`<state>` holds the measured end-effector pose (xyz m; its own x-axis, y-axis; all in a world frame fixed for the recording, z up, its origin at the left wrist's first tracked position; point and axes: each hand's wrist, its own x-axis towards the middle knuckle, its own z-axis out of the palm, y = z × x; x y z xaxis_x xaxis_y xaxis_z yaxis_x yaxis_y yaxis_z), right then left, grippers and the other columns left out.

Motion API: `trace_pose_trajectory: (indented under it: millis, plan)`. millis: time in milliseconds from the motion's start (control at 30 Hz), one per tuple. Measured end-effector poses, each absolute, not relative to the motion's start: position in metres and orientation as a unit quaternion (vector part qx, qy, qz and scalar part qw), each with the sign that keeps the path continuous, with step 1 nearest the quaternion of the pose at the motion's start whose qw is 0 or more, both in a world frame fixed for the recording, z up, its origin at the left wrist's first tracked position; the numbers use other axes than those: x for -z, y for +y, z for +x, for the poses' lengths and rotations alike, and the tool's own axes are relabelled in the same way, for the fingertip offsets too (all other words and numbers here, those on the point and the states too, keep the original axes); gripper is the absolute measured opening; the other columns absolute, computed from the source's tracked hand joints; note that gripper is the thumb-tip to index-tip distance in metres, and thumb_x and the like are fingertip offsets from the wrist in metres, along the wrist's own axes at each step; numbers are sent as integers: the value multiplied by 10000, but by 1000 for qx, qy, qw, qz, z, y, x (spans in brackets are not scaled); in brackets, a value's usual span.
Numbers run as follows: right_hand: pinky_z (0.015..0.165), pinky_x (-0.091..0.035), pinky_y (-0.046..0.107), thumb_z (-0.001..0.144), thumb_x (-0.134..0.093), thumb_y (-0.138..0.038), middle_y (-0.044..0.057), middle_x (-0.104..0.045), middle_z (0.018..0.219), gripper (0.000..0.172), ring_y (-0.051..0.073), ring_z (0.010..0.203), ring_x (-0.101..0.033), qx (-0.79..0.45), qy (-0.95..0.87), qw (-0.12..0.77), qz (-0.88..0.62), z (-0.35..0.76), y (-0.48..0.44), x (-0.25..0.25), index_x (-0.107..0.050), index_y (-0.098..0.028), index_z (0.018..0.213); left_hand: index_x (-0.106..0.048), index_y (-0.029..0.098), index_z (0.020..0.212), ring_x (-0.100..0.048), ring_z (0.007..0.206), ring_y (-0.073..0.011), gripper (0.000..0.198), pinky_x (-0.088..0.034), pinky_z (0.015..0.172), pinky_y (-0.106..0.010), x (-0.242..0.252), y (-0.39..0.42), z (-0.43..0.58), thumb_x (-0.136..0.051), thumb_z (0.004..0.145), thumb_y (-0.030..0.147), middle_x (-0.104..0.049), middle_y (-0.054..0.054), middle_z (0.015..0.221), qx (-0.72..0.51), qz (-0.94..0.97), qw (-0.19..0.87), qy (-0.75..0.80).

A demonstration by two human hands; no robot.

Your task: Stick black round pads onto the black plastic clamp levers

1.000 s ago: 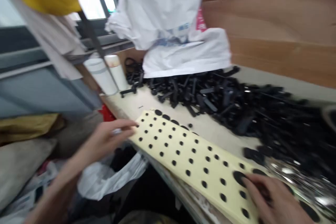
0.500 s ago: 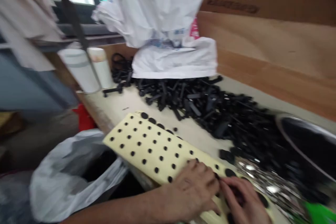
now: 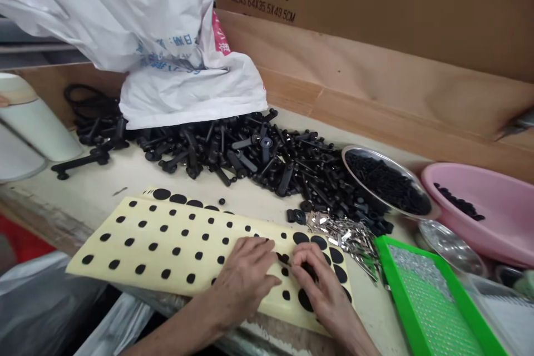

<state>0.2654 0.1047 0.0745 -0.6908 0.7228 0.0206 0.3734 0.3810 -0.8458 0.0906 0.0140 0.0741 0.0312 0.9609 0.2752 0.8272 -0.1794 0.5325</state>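
- Resting both hands on a cream backing sheet (image 3: 167, 239) of black adhesive dots, lying at the workbench's (image 3: 92, 183) front edge.
- Left hand (image 3: 244, 281): fingers narrowly curled against the sheet, nothing clearly held.
- Right hand (image 3: 321, 289): fingertips among the large dots (image 3: 336, 256); any grip cannot be told.
- Black plastic parts (image 3: 233, 156) lie heaped just beyond the sheet.

The left hand (image 3: 244, 281) and right hand (image 3: 321, 289) sit close together, curled downward (forearms (image 3: 175, 334) angling in from below).
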Motion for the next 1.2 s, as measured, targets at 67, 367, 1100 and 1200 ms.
trace_pose_trajectory:
  millis: [67,367,1100,1200]
  plan:
    - [785,-422,295,938,-441,-316,31,-505,947,171,182,887,-535,-456,-801,198,-335,266,106,-77,-517,-228,814,-585,203,1013,-533,1075,-233,159,-418,919,-389,-80,17,89,-610,857,196,-649,-57,1146,-328,669,177,644]
    - [763,-424,283,943,-429,-291,29,-501,942,158,175,871,-524,-448,-802,210,-335,266,106,-75,-504,-227,820,-643,190,890,-581,904,-189,229,-441,801,-311,-103,49,72,-438,939,280,-666,-47,963,-359,596,329,639]
    - [662,-371,313,932,-383,-158,32,-530,832,182,186,739,-501,-180,-854,285,-396,245,88,-54,-489,-223,798,-656,212,644,-556,850,-197,98,-382,720,-298,-101,106,67,-645,733,174,-629,2,777,-188,714,271,618]
    - [678,-381,315,932,-377,-160,35,-524,840,190,187,757,-500,-227,-855,282,-372,248,87,-60,-486,-221,790,-621,192,624,-554,858,-214,134,-377,753,-329,-106,107,70,-600,714,94,-629,-9,778,-179,714,274,619]
